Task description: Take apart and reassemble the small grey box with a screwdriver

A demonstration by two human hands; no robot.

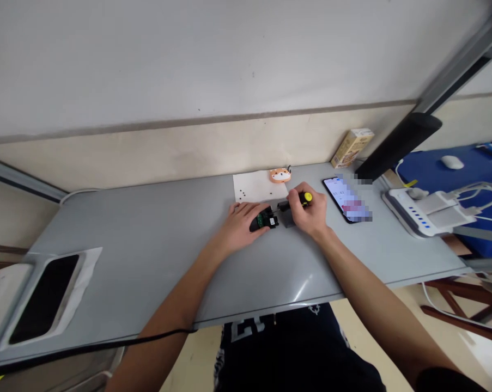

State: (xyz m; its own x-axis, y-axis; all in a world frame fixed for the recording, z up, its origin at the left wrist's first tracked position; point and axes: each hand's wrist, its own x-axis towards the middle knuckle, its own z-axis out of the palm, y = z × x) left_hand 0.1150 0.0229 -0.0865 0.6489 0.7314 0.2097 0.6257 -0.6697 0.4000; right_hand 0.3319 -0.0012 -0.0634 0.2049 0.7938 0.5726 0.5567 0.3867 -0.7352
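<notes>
My left hand (pixel 246 220) is closed around a small black device with its green circuit board exposed (pixel 263 219), holding it down on the grey table. A white label shows on the device's right end. In my right hand (pixel 312 212) is a screwdriver (pixel 304 199) with a black and yellow handle. Its shaft points left, toward the device, and I cannot tell whether the tip touches it. Partly under my right hand lies a dark grey block-like piece (pixel 287 219). Just behind, a white sheet of paper (pixel 251 184) carries several tiny dark bits, possibly screws.
An orange animal-faced case (pixel 280 175) rests on the paper. To the right are a lit phone (pixel 344 200), a carton (pixel 352 148), a black cylinder (pixel 401 144) and a charging station (pixel 429 212) with cables. A dark-screened device (pixel 45 299) lies at left. A black cable (pixel 107 345) crosses the front edge.
</notes>
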